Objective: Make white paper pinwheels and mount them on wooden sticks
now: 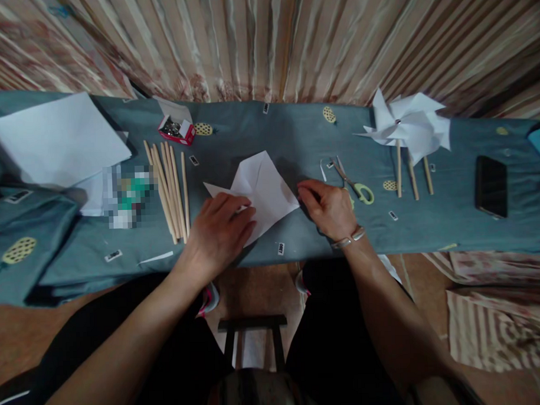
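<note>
A white paper, cut and partly folded with points standing up, lies in front of me. My left hand is closed over its left part, fingers curled and pressing on the paper near its middle. Beside the paper's right corner, my right hand has its fingertips pinched together. Whatever they hold, if anything, is too small to make out. Green-handled scissors lie just past my right hand, partly hidden by it, with a thin paper strip near the blades.
Several wooden sticks lie left, below an open red box of small metal pieces. White sheets and a pixelated pack are farther left. Finished paper pinwheels on sticks and a black phone lie right.
</note>
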The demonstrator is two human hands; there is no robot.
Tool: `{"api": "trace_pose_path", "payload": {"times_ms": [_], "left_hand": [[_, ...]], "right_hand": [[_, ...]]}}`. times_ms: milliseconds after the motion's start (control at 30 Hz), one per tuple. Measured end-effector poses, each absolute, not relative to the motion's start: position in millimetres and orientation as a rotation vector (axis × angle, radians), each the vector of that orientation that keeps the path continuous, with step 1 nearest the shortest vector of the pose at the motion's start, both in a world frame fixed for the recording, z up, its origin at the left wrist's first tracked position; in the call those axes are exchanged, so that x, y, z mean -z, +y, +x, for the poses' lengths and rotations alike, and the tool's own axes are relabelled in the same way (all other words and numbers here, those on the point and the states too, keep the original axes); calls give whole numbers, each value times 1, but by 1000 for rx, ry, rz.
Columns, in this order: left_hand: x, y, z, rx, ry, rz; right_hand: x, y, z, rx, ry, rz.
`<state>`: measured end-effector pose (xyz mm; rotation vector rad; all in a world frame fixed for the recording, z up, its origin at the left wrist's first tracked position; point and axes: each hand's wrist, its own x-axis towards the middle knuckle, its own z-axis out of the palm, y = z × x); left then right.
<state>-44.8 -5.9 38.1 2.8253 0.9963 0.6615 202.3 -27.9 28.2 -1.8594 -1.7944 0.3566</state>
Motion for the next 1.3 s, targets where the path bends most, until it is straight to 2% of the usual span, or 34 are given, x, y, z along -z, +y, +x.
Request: {"api": "trace_pose_path", "payload": {"times_ms": [233,433,700,933,1300], "left_hand": [[-36,-22,-15,-220,987,2840],[-41,-24,-11,-104,1008,2851],[-40,-24,-10,-269,863,2918],[-38,-35,-24,-446,624,2897],[-27,-36,-35,-469,682,2763]], "right_hand": [[-28,-26,200,-350,-1792,-1761],[-30,-31,205,-334,-1755,-1758],[-35,-41,213,-388,-1714,-1703],[-32,-56,229,-739,-1718,-1541],[-32,-65,233,-1161,-1764,-1411]]}}
